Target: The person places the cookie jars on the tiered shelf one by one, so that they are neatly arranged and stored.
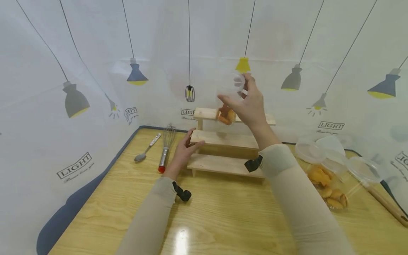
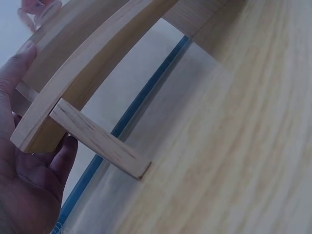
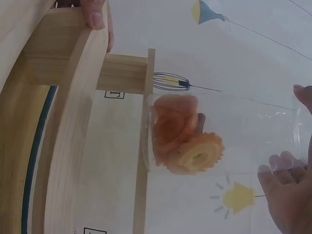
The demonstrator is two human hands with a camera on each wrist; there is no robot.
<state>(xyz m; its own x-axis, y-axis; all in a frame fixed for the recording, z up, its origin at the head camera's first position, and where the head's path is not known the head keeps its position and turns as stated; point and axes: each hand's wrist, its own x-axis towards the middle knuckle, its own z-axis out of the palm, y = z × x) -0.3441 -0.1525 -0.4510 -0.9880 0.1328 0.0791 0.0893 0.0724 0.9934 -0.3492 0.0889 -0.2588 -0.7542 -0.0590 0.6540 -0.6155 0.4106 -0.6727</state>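
Note:
A three-tier wooden stand (image 1: 223, 139) is on the table near the back wall. My left hand (image 1: 183, 153) grips the left end of its middle tier, thumb on top and fingers behind and below. Up at the top tier (image 3: 140, 200), my right hand (image 1: 252, 106) holds a tall clear jar (image 3: 248, 129) around its upper end. Orange-brown ring-shaped pieces (image 3: 187, 141), like biscuits, lie in the bottom of the jar. The jar's base meets the top tier, and it appears upright.
Left of the stand lie a spoon (image 1: 140, 157) and a whisk (image 1: 164, 156) with a red tip. At right are clear round lids (image 1: 310, 151), containers of orange and tan snacks (image 1: 335, 199) and a wooden handle (image 1: 387, 206). A lamp-printed cloth (image 1: 159, 53) covers the wall.

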